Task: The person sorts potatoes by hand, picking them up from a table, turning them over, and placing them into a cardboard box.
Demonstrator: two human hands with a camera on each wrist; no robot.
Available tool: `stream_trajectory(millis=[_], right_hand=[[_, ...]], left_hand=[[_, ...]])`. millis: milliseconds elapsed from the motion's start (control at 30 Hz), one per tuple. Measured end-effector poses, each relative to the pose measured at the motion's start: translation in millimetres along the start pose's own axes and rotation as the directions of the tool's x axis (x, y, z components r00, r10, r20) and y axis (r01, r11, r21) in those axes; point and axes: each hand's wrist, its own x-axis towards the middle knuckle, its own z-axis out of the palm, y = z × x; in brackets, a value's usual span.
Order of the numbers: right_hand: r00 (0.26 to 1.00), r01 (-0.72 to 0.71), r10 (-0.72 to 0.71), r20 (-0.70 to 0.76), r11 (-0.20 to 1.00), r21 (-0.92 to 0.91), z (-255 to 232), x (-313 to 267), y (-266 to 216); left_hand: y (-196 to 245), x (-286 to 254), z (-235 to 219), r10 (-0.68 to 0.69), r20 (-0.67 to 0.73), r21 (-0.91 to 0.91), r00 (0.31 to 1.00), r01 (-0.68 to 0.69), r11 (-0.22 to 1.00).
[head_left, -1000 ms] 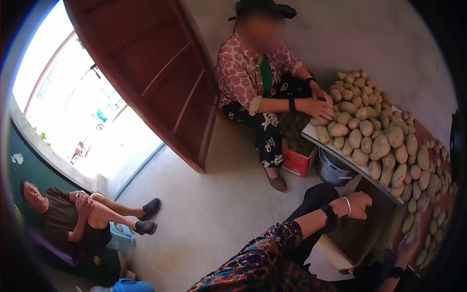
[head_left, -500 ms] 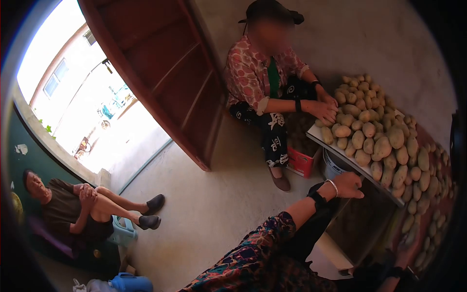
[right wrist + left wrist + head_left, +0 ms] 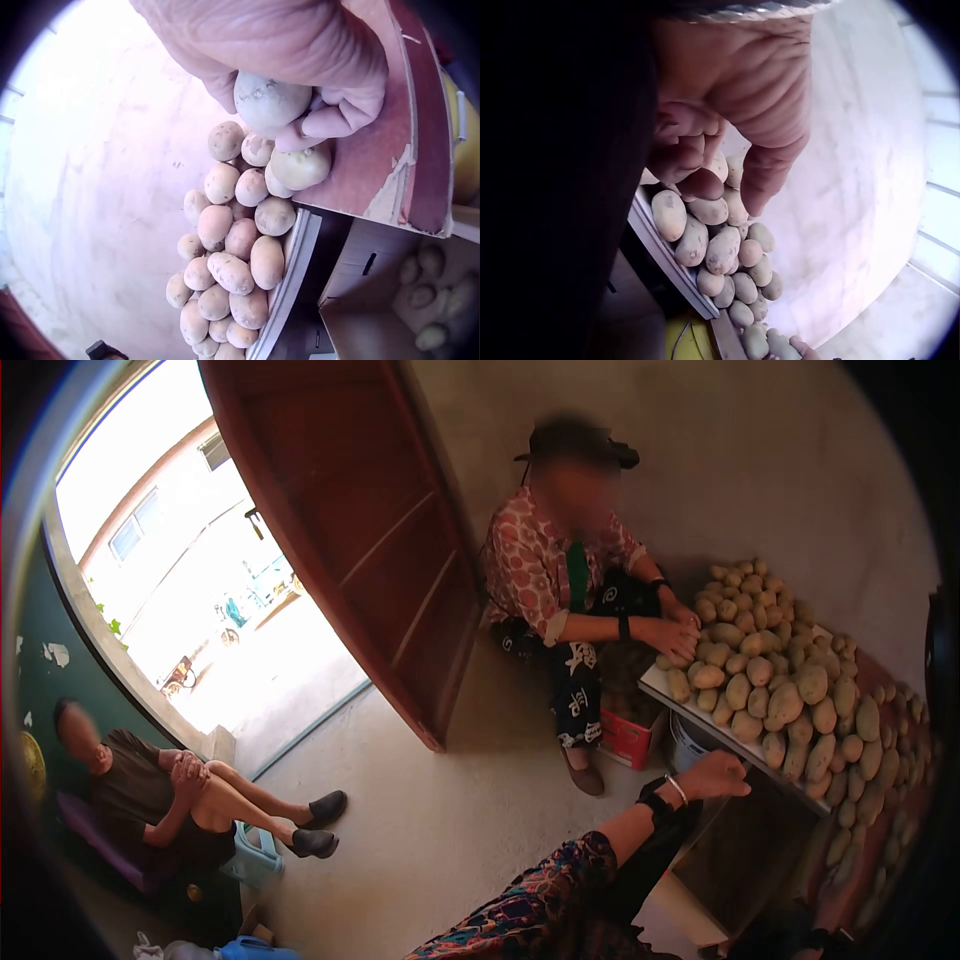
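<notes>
My left hand (image 3: 712, 775) hangs loosely curled beside the edge of a low table with nothing in it. Its thumb and fingers (image 3: 765, 172) overlap the potato pile in the left wrist view. My right hand (image 3: 300, 52) holds a pale potato (image 3: 271, 101) between thumb and fingers, over the red board (image 3: 360, 176); in the head view this hand is lost in shadow. Another potato (image 3: 301, 166) lies just below those fingers. The large potato heap (image 3: 785, 705) covers the white tabletop, its edge (image 3: 289, 281) showing in the right wrist view.
A person in a pink patterned shirt (image 3: 520, 575) sits at the table's far end, hands at the potatoes. Beneath stand a red box (image 3: 625, 740) and a bucket (image 3: 690, 745). A cardboard box (image 3: 375, 300) holds several potatoes. Another person (image 3: 150, 790) sits left, near the open doorway.
The head view has shifted, so the room sits further right and lower. My left hand has drawn slightly left along the table edge, still holding nothing. The right forearm has faded into shadow.
</notes>
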Motion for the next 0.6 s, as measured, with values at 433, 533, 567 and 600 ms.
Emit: stream_trajectory(millis=[433,533,567,600], right_hand=[[0.971,0.235,-0.218,0.097,0.947,-0.219,-6,5,5],[0.967,0.253,-0.24,0.085,0.946,-0.203,-1,6,16],[0.968,0.251,-0.242,0.071,0.95,-0.187,1,7,25],[0.995,0.053,-0.064,0.073,0.988,0.142,1,5,26]], left_hand=[[-1,-7,0,0.075,-0.141,0.109,0.987,-0.06,0.992],[5,-7,-2,0.054,-0.121,0.138,0.991,-0.037,0.99],[5,-6,-1,0.062,-0.117,0.158,0.991,-0.043,0.986],[4,-6,1,0.059,-0.117,0.155,0.991,-0.041,0.987]])
